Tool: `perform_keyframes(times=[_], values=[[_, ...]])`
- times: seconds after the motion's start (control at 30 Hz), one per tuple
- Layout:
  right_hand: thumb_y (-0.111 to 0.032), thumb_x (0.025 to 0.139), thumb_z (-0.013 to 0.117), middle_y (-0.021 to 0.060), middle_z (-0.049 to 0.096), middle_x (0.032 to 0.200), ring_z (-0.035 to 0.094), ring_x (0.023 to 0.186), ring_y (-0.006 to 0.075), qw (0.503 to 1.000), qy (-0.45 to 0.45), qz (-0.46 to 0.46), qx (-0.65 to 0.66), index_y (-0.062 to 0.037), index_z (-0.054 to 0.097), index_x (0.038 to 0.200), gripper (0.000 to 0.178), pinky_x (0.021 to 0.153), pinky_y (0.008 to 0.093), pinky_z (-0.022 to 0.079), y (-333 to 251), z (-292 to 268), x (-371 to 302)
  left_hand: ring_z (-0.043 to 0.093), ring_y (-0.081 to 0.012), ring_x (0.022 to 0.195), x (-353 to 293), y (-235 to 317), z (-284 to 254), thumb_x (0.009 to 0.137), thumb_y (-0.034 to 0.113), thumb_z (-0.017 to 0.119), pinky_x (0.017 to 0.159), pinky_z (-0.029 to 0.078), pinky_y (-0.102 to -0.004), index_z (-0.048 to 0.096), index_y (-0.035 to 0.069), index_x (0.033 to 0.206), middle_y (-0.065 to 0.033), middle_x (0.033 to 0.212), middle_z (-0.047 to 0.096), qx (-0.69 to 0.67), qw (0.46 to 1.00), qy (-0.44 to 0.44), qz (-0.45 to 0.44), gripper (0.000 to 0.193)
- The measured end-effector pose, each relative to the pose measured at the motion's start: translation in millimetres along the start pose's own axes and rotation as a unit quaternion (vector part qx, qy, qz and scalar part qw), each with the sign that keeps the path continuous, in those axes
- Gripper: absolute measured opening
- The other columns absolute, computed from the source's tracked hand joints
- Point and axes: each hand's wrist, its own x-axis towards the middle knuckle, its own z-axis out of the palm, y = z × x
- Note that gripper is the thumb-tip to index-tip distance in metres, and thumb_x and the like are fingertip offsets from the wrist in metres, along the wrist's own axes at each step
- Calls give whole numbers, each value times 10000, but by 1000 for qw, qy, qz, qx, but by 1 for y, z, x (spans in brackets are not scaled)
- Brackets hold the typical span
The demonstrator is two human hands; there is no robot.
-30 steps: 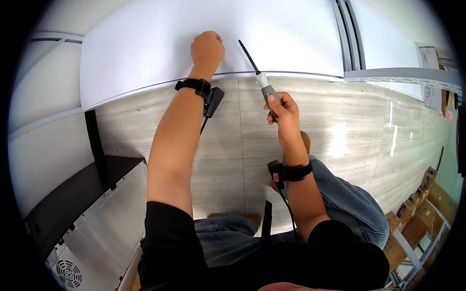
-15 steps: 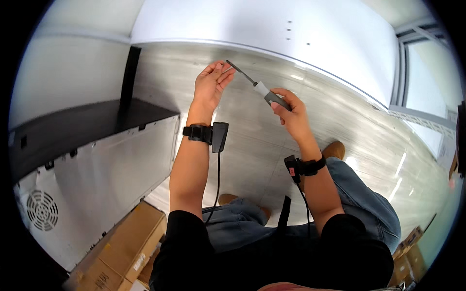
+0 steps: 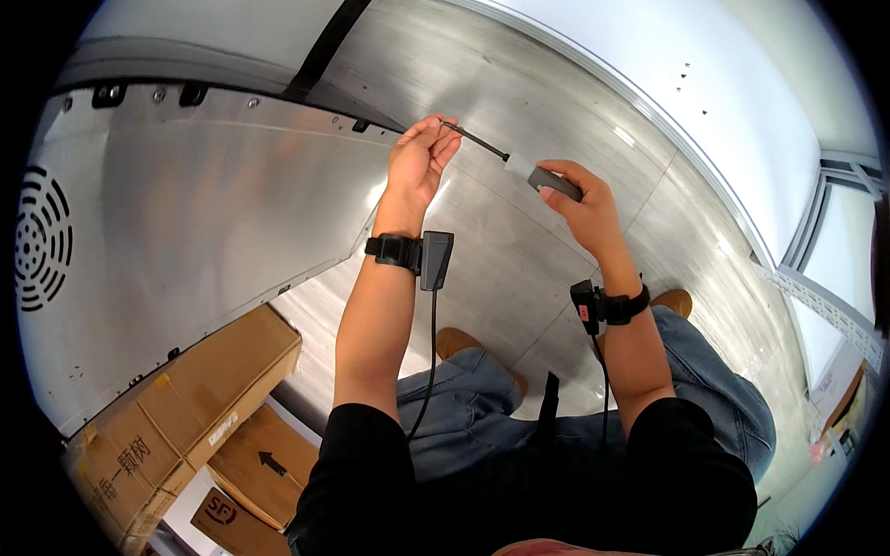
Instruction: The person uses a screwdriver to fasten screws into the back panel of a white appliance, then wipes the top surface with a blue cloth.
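Observation:
My right hand [image 3: 584, 204] grips the grey handle of a screwdriver [image 3: 519, 165] with a thin dark shaft. The shaft points left toward my left hand [image 3: 419, 159], whose fingertips pinch its tip. Both hands are raised over a grey wood-look floor [image 3: 519, 278]. Each wrist wears a black strap with a small device and a cable. A large silver metal cabinet [image 3: 185, 241] lies just left of my left hand.
The metal cabinet has a round vent grille [image 3: 39, 239] at its left end and screws along its top edge. Brown cardboard boxes [image 3: 185, 408] lie at the lower left. A white wall [image 3: 723, 102] runs along the upper right. My knees in jeans [image 3: 501, 417] are below.
The view has swung left, bringing the metal cabinet and the boxes closer. My hands came nearer together, and my left fingers now pinch the screwdriver's tip.

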Motion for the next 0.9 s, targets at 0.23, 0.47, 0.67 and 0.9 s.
perform_keyframes(times=[0.23, 0.47, 0.67, 0.9], values=[[-146, 787, 653, 110, 653, 853, 609, 719, 240, 988, -8, -109, -105, -102, 644, 1059, 276, 649, 316, 470, -7, 13, 3, 637, -168, 770, -8, 0, -16, 938, 77, 493, 719, 576, -266, 537, -22, 1075, -152, 1004, 630, 23, 997, 66, 13, 175], [-141, 771, 654, 82, 617, 785, 587, 666, 256, 974, -29, -128, -185, -138, 655, 1054, 283, 605, 346, 460, -20, 24, -2, 627, -169, 713, -11, -1, -30, 905, 32, 509, 668, 574, -262, 538, -36, 1013, -163, 952, 635, 32, 992, 119, 10, 131], [-139, 753, 665, 72, 609, 769, 575, 630, 260, 966, -27, -150, -208, -147, 663, 1036, 284, 573, 352, 450, -16, 34, -3, 609, -164, 702, -13, -5, -35, 895, -1, 472, 634, 568, -244, 536, -42, 1037, -159, 931, 635, 29, 987, 156, 22, 161], [-150, 754, 670, 76, 623, 784, 591, 664, 253, 972, -26, -133, -191, -149, 666, 1023, 268, 600, 353, 456, -15, 37, -2, 602, -149, 709, -19, 0, -47, 922, 58, 482, 629, 547, -240, 550, 7, 1045, -122, 949, 638, 84, 990, 116, -1, 149]])
